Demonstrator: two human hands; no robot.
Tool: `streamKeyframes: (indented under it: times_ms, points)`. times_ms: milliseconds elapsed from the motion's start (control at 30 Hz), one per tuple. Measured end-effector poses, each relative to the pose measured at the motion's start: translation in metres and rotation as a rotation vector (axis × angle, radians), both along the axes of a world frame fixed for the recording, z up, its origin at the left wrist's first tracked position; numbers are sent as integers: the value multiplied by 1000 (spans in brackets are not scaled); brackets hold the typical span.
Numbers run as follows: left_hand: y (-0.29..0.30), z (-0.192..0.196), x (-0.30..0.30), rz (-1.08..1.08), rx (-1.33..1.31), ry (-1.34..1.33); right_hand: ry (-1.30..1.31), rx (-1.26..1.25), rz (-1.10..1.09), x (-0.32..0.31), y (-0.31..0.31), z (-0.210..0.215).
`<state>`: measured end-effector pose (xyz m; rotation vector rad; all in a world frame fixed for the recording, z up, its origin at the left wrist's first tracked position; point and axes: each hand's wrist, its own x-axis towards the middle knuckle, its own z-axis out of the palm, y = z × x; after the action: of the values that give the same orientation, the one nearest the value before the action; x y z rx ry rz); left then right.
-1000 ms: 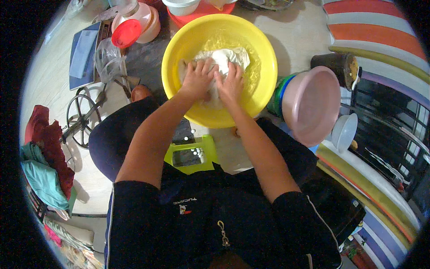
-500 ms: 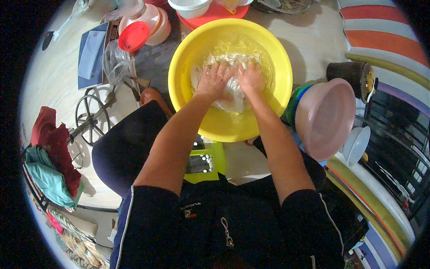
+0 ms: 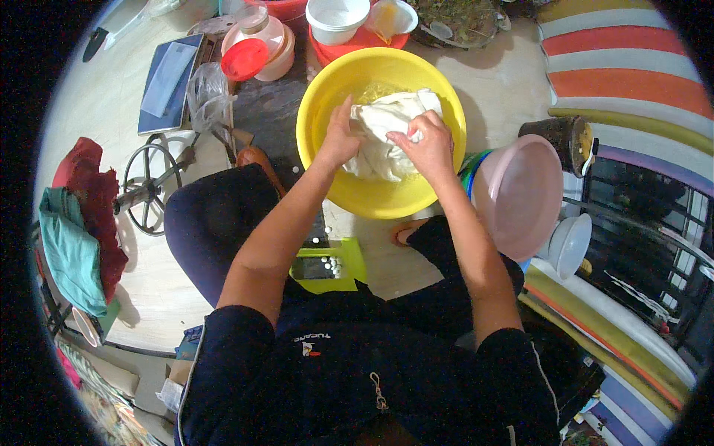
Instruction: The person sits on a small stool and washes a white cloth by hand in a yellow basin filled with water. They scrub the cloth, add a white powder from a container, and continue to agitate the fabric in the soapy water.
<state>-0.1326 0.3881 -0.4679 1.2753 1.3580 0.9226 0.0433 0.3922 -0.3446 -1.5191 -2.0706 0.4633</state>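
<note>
A big yellow basin point(image 3: 320, 97) stands on the floor in front of me. Inside it lies a white wet cloth point(image 3: 383, 123), partly lifted and bunched. My left hand point(image 3: 338, 137) grips the cloth's left side, fingers curled into it. My right hand point(image 3: 428, 141) is closed on the cloth's right side, pulling a fold up. Both forearms reach in from below. The basin's bottom under the cloth is hidden.
A pink basin point(image 3: 520, 197) sits at the right, next to a small clear bowl point(image 3: 569, 241). Behind the yellow basin are a red tray with white bowls point(image 3: 338, 18) and a red-lidded jar point(image 3: 249, 56). A fan guard point(image 3: 149, 182) and clothes point(image 3: 74, 223) lie at the left. A yellow-green box point(image 3: 323, 264) is by my knee.
My hands went from pressing flat on the cloth to gripping it and lifting it into a bunch. The view has shifted slightly, so the basin sits more to the right.
</note>
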Motion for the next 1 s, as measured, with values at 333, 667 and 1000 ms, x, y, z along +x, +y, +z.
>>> streamKeyframes:
  times_ms: [333, 667, 1000]
  points:
    - [-38, 81, -1, -397, 36, 710, 426, -331, -32, -6, -57, 5]
    - [-70, 75, 8, -741, 396, 940, 465, -322, -660, 6, -62, -56]
    - [-38, 44, 11, -622, 78, 738, 6, -248, -631, -50, -44, -106]
